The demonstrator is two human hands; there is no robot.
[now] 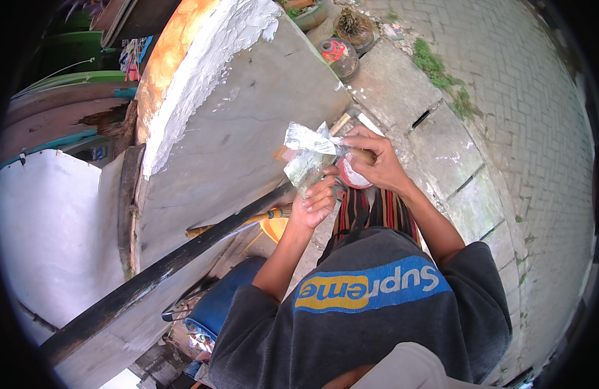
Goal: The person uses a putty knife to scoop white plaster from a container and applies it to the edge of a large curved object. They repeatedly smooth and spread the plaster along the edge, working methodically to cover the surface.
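Observation:
My right hand (376,159) is closed round the wooden handle of a putty knife (304,138), whose blade is coated in white paste. Just below that blade, my left hand (315,202) grips a flat, paste-smeared plate (306,170); its exact kind is hard to make out. Blade and plate overlap in view, and I cannot tell whether they touch. Under my right hand is a red-rimmed tub (352,175) with white paste inside, partly hidden by the hand. Thick white paste also covers the edge of the grey wall (215,129) ahead on the left.
A dark pole (163,269) slants across the lower left, near a broom (273,214) and a blue container (231,295). Beyond the wall's end stand a lidded jar (339,58) and a potted plant (354,27). Concrete slabs (403,84) with slots border the brick paving (520,84) at right.

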